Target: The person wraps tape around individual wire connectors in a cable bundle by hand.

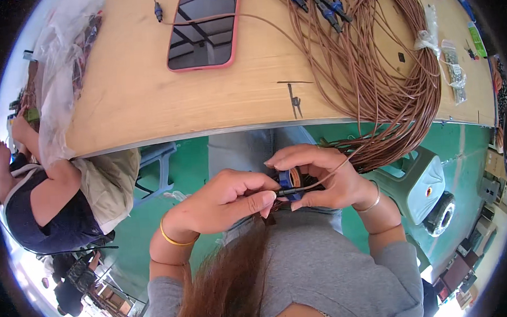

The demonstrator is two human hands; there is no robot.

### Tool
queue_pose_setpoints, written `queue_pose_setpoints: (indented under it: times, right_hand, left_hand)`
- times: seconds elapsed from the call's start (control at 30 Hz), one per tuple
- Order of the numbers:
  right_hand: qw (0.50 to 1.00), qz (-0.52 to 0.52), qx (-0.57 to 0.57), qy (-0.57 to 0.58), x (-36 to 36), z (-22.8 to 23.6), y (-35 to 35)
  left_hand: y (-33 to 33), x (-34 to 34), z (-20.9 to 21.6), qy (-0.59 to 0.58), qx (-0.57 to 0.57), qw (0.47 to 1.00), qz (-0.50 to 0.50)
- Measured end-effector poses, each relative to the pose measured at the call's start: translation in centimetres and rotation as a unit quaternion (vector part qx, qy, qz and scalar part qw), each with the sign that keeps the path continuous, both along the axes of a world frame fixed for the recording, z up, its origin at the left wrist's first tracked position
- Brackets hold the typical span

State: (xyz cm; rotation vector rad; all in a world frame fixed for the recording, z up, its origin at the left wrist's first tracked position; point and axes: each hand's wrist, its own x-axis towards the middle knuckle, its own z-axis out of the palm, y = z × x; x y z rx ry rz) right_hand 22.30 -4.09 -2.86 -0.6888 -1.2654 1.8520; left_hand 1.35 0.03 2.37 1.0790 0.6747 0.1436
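Observation:
Both of my hands meet above my lap, in front of the table edge. My left hand [224, 201] pinches a slim black connector [290, 192] between thumb and fingers. A thin brown cable [333, 171] runs from this connector past my right hand toward the big bundle. Curled around a blue ring-shaped piece with an orange-brown inside [292, 178], my right hand [338, 180] keeps it against the connector. Whether this piece is a tape roll I cannot tell. My fingers partly cover both things.
On the wooden table [128, 101] lie a phone with a pink case [204, 31] and a large brown cable bundle [373, 81] hanging over the edge. A plastic bag [61, 81] lies at left beside a seated person [48, 205]. A pale stool [413, 186] stands at right.

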Motion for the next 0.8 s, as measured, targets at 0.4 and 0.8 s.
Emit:
queue_pose_setpoints:
  times: [0.4,0.8]
  right_hand:
    - [0.989,0.023,0.122,-0.083,0.45,0.44,0.80]
    - [0.996,0.035,0.087,-0.006,-0.15,-0.20,0.12]
  left_hand:
    - [-0.07,0.06,0.48,0.037,0.052,0.998,-0.020]
    - [-0.51,0.09,0.35,0.050,0.101,0.993,-0.019]
